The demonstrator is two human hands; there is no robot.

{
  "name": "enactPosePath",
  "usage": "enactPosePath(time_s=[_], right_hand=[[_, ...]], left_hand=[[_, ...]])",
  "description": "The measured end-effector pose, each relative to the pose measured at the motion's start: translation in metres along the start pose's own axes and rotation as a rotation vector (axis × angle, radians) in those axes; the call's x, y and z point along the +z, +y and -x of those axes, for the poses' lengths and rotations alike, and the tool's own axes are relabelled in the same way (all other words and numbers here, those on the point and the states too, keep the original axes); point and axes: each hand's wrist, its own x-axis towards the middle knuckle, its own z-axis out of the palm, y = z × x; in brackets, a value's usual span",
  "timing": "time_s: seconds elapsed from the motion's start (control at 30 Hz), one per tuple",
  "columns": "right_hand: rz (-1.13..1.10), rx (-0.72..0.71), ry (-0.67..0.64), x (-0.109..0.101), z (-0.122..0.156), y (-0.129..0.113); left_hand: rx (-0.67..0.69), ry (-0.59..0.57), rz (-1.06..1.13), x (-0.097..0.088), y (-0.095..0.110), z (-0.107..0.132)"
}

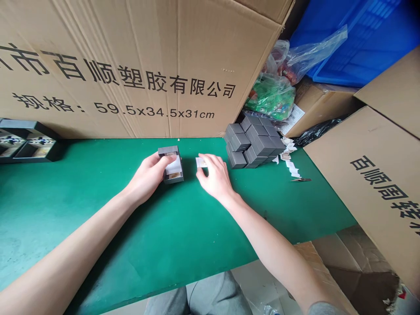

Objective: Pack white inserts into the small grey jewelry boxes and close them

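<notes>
My left hand (147, 178) is closed around a small dark grey box (180, 162), held over the green table. Its thumb presses on a white piece (173, 168) inside the box, and a brownish patch shows near the box's lower end. To the right of the box, my right hand (215, 178) pinches a small white piece (200, 162) between thumb and fingers. Fingers partly cover that piece, so its kind is unclear. A gap separates it from the grey box.
Dark grey boxes (259, 142) are stacked right of my right hand, beside white paper scraps (292, 168). Open dark cases (36, 146) stand at the far left of the green table (183, 236). A large carton (131, 39) walls the back; another carton (370, 144) borders the right.
</notes>
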Motion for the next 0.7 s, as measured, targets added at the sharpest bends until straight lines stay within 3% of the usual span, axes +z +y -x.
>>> enactPosePath(time_s=[0.13,0.27,0.53,0.7], right_hand=[[0.061,0.0,-0.118,-0.0002,0.0004,-0.0004],[-0.084,-0.018,-0.061,0.0008,-0.0003,0.0017],[-0.368,0.086,0.037,-0.0005,0.001,0.0033],[-0.549,0.156,0.064,0.0,0.0004,0.0018]], left_hand=[[-0.017,-0.002,0.091,0.0005,0.001,-0.0013],[-0.06,0.023,0.178,0.0031,0.0071,0.0002],[-0.055,0.046,0.151,0.0038,0.0047,-0.002],[-0.044,-0.007,0.089,0.0017,0.0006,-0.0028]])
